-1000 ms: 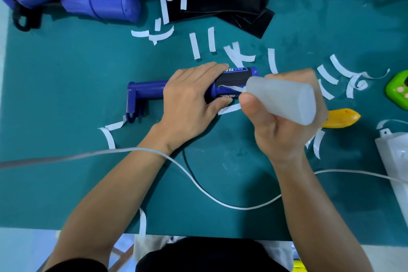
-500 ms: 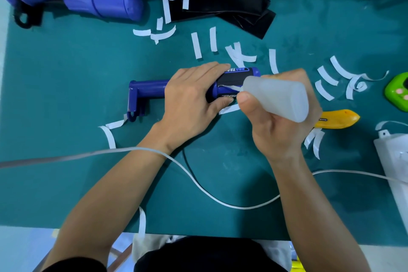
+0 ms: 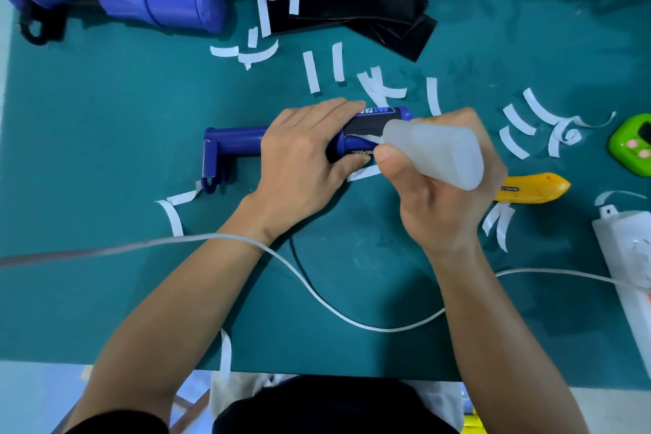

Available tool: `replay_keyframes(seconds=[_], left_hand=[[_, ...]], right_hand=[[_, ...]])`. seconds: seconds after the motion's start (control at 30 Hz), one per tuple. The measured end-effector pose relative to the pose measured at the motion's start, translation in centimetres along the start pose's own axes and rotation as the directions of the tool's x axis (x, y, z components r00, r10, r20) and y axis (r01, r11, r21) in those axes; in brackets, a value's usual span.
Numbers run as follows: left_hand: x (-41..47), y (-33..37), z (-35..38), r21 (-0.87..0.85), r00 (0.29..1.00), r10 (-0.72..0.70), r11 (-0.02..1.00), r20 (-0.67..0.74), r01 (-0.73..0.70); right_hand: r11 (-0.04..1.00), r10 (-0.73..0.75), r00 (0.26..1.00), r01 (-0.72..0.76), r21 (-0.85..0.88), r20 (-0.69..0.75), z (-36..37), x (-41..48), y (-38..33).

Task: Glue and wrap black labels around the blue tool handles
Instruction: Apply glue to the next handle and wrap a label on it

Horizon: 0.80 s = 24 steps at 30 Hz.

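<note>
Head view, nearest first: white cable [image 3: 317, 292] looped across the front of the teal bench [image 3: 105, 99], draped over the left wrist. Just beyond, right hand [image 3: 440, 194] wrapped round a translucent glue bottle [image 3: 433, 151], thumb pressed near its neck, nozzle end down on the blue tool handle [image 3: 236, 141] lying crosswise mid-bench. Yellow utility knife [image 3: 532, 188] just right of that hand, partly hidden by it. Left hand [image 3: 303, 166] clamped over the middle of the handle, fingers curled across the top, thumb tucked against the near side, pinning the black label [image 3: 370, 123] part-wrapped round the grip end. Sliver of blue showing between the label's edges, right at the nozzle. Compared with a second ago: nozzle now slightly farther left along that gap, closer to the left thumb; handle and left hand barely shifted. Probably means a glue line nearly run along the seam, with the loose flap left to press down, so wrap not yet closed. Farther out, white backing strips [image 3: 311, 72] scattered round the work, green gadget [image 3: 630, 144] and white power strip [image 3: 630, 257] at the right edge. At the far side, stack of black labels [image 3: 352, 3] beside a heap of blue handles [image 3: 158, 0] in the left corner; labelled or not, cannot tell.
</note>
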<state>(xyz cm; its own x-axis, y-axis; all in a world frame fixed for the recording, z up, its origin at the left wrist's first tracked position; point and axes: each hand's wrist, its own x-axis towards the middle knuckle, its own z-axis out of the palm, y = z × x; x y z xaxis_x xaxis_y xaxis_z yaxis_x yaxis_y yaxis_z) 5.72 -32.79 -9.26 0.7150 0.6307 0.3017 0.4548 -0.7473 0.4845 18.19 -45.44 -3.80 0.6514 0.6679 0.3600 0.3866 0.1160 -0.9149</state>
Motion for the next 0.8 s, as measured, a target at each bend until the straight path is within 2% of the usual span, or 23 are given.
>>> replay_keyframes(seconds=[0.8], left_hand=[[-0.1, 0.07, -0.18, -0.003, 1.0, -0.008, 1.0, 0.012, 0.008]], right_hand=[[1.0, -0.009, 1.0, 0.009, 0.007, 0.013, -0.26, 0.17, 0.15]])
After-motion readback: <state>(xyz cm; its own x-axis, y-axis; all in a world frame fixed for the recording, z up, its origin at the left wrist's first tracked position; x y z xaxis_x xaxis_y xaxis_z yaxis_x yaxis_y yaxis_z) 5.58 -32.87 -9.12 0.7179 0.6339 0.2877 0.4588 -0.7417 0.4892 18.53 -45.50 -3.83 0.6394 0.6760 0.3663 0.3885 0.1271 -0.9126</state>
